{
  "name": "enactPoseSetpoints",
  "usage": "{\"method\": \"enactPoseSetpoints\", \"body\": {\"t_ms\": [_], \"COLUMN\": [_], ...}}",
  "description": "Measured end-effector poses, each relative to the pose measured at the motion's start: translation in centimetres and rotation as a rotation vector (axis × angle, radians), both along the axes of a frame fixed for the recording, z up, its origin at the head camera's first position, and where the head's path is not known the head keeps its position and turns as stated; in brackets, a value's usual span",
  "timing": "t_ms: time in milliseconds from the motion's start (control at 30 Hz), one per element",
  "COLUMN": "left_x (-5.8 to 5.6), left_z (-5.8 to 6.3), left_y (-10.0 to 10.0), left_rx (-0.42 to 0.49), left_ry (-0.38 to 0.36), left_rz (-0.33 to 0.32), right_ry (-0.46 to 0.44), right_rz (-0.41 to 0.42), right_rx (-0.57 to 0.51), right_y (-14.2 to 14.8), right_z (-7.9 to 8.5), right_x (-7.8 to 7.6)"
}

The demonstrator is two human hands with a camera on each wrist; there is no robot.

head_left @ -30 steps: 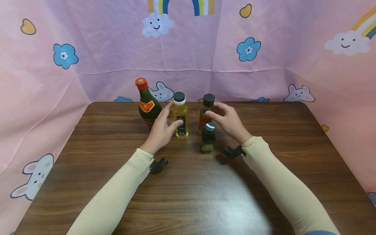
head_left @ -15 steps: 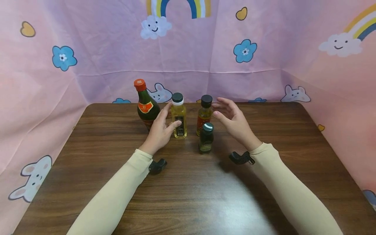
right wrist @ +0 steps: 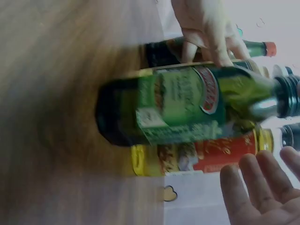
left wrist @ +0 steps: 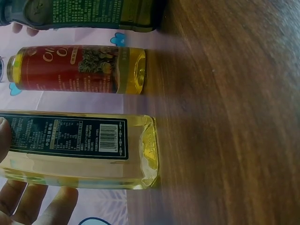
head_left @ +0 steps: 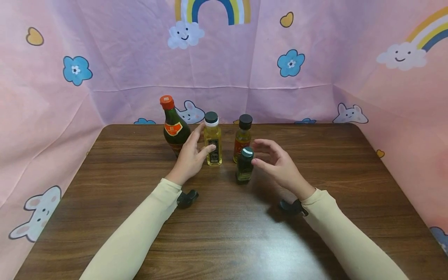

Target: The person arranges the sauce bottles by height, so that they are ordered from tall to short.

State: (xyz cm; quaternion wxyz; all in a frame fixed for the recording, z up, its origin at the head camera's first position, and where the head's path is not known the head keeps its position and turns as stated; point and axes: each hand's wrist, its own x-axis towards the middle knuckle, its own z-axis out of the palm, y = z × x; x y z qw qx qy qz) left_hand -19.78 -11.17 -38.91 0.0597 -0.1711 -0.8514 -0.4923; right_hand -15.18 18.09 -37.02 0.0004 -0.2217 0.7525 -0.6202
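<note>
In the head view, a dark-green glass bottle (head_left: 244,171) is seen upright on the tabletop (head_left: 210,233), just left of the right grip (head_left: 281,171), the nearer one, wide and unfilled; a yellow-oil bottle (head_left: 214,149) is held by the left grip (head_left: 188,160). In the left wrist view, yellow contents are also shown in a red-labelled olive-oil bottle (left wrist: 70,69). In the right wrist view, the dark-green glass bottle's fill cannot be told.

Green bottle (left wrist: 98,13), red-labelled bottle (left wrist: 65,69), left hand (left wrist: 30,205) holding yellow bottle (left wrist: 84,140)
</note>
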Motion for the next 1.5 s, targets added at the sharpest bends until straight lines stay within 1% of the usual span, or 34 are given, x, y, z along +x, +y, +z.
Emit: {"method": "enactPoseSetpoints", "body": {"t_ms": [167, 267, 467, 667, 967, 1300, 1500], "left_x": [0.1, 0.1, 0.0, 0.0, -0.1, -0.1, -0.1], "left_z": [0.0, -0.1, -0.1, -0.1, 0.1, -0.2, -0.4], "left_y": [0.0, 0.0, 0.0, 0.0, 0.0, -0.1, -0.2], "left_rx": [0.012, 0.018, 0.022, 0.018, 0.024, 0.021, 0.021], "left_ry": [-0.005, -0.007, -0.007, -0.008, -0.012, -0.013, -0.015], "left_rz": [-0.005, -0.007, -0.004, 0.001, 0.003, 0.003, 0.002], "right_ry": [-0.080, -0.102, -0.076, -0.049, -0.034, -0.052, -0.041], "right_rz": [0.021, 0.011, -0.035, -0.042, -0.044, -0.067, -0.076], "right_rx": [0.029, 0.057, 0.122, 0.153, 0.162, 0.154, 0.137], "right_y": [-0.9, -1.4, -2.1, -2.3, -2.4, -2.3, -2.4], "right_z": [-0.6, -1.0, -1.7, -1.7, -1.7, -1.7, -2.0], "right_x": [0.5, 0.6, 0.5, 0.3, 0.2, 0.4, 0.4]}}
